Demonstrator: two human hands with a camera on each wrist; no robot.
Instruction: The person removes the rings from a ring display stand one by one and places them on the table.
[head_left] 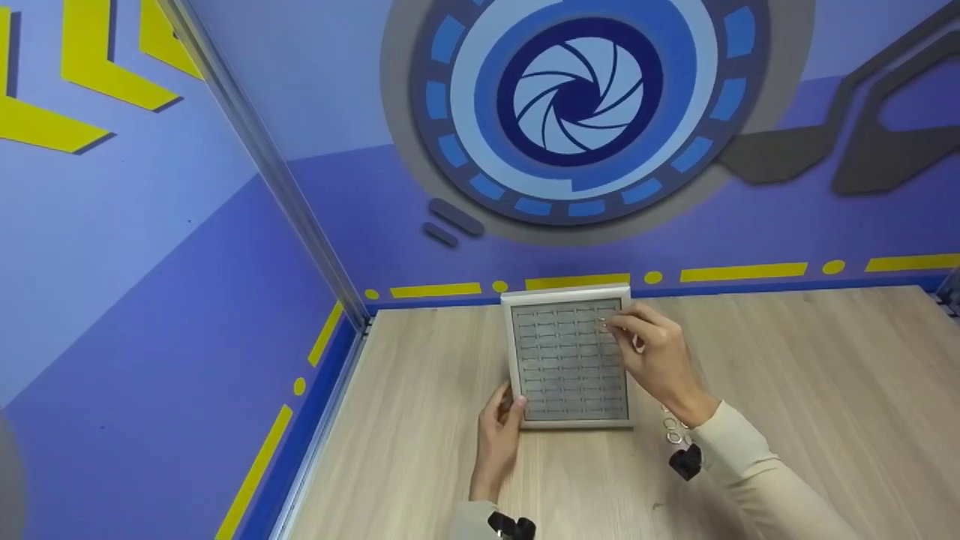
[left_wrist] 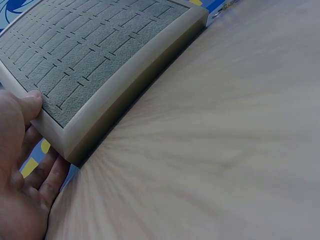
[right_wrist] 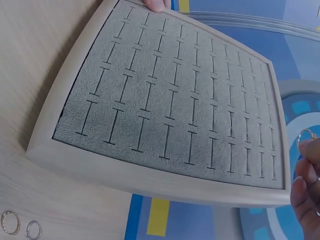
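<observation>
Setting: blue and purple walls with yellow dashes and a round shutter emblem enclose a pale wood-grain table (head_left: 787,375).
Head view, tray: a square ring tray (head_left: 568,360) with a pale frame and grey slotted foam lies flat at the table's far edge, near the back wall.
Head view, left hand: the left hand (head_left: 501,427) grips the tray's near left corner, thumb on the frame.
Head view, right hand: the right hand (head_left: 652,352) reaches over the tray's upper right part, fingertips pinched together above the slots; what they pinch is too small to tell here.
Head view, spare rings: a few small rings (head_left: 673,427) lie on the table just beside the right wrist.
Left wrist view: the thumb (left_wrist: 31,102) presses on the foam at the tray's corner while the fingers (left_wrist: 52,175) curl under its edge.
Right wrist view: the fingertips (right_wrist: 306,185) pinch a thin ring (right_wrist: 305,136) at the tray's right rim; two rings (right_wrist: 20,225) rest on the table below the tray, and the left thumb tip (right_wrist: 154,4) shows at the far corner.
</observation>
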